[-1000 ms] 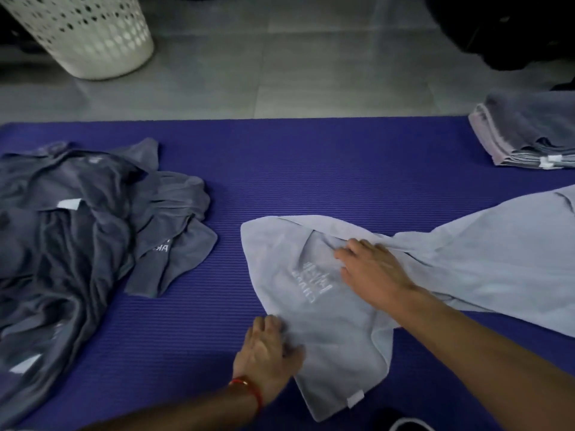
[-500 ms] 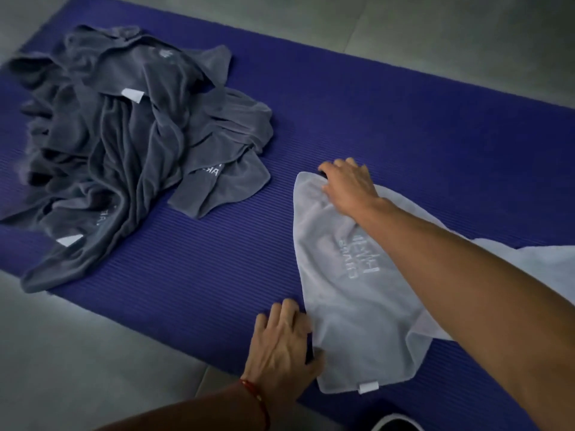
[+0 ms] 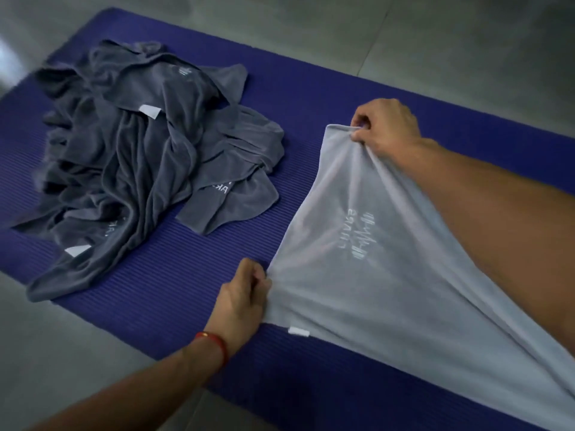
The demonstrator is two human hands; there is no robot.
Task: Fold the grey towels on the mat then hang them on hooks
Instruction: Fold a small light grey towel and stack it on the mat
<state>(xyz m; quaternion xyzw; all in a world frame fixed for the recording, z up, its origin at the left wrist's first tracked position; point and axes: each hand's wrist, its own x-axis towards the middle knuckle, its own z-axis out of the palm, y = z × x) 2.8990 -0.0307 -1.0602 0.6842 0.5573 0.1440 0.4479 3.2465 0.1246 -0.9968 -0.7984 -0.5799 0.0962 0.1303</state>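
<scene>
- The mat is deep blue-purple with fine ribs running across it. It lies slanted on the floor, its far-left corner rounded.
- The floor is grey tile with thin grout lines. It shows beyond the mat's far edge and again along the near edge, at lower left.
- A light grey towel lies on the right half of the mat and runs off toward the lower right. Pale embroidered lettering sits near its middle, and a small white tag hangs at its near hem.
- The right hand has its fingers curled round the towel's far-left corner, near the mat's far edge, with the cloth bunched in the grip.
- The left hand pinches the towel's left edge close to the near hem, fingers closed on the fabric. A red band circles that wrist.
- Between the two hands the left edge of the towel is pulled fairly straight, with creases fanning out from each grip.
- A heap of dark grey towels lies crumpled on the left half of the mat, well apart from the light towel. White tags and bits of lettering show among the folds.
</scene>
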